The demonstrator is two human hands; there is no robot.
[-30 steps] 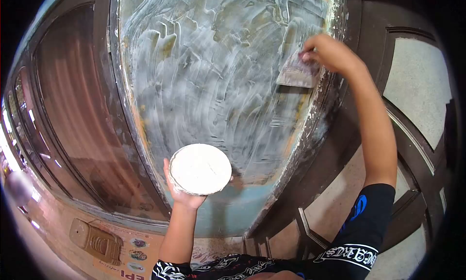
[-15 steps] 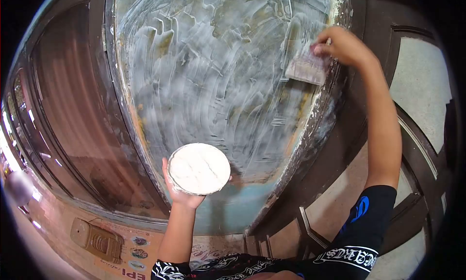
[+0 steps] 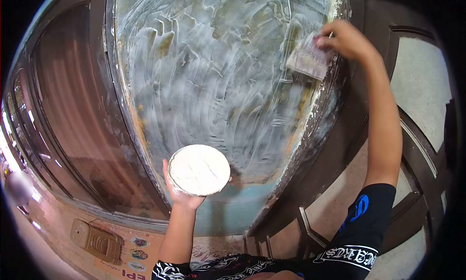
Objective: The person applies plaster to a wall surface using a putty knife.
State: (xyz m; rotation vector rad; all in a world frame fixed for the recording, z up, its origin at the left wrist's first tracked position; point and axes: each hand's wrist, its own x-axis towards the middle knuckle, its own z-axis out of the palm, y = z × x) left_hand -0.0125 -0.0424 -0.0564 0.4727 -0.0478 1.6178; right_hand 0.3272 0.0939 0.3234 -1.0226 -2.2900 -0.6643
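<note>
My left hand [image 3: 183, 196] is wrapped round a round container of white paste [image 3: 199, 170] from below, its fingers mostly hidden behind it. At the upper right my right hand [image 3: 342, 41] pinches a flat, wide putty scraper [image 3: 309, 59] smeared with paste. The scraper's broad edge points down and lies at the right side of the panel, close to the flaking frame edge. The panel [image 3: 218, 100] is grey-green, streaked all over with thin whitish paste, with brownish patches and orange along its sides. Its lower strip is plain blue-green.
A dark wooden frame with pale panels [image 3: 421, 81] stands on the right. To the left is a brown wooden door [image 3: 77, 100]. On the floor at lower left lie a brown plastic stool [image 3: 97, 240] and a printed sheet [image 3: 138, 253].
My right hand has shifted slightly up and to the right, bringing the scraper a little higher with its blade more tilted. The left hand and the container have barely moved.
</note>
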